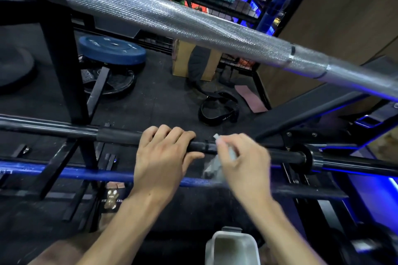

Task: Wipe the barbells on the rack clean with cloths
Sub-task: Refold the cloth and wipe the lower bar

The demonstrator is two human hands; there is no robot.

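Chrome gleams on the knurled barbell (193, 21) crossing the rack's top; below it lies the black barbell (280, 154) being cleaned. The left hand (165, 153) wraps its shaft, apparently to steady it, while the right hand (243, 163) pinches a pale cloth (224, 153) against it.

Right hand (243, 163) smeared with blur, cloth (224, 157) mostly buried in its grip. Left hand (163, 153) covers the black bar (120, 135). Silver bar (172, 19) runs off both edges.
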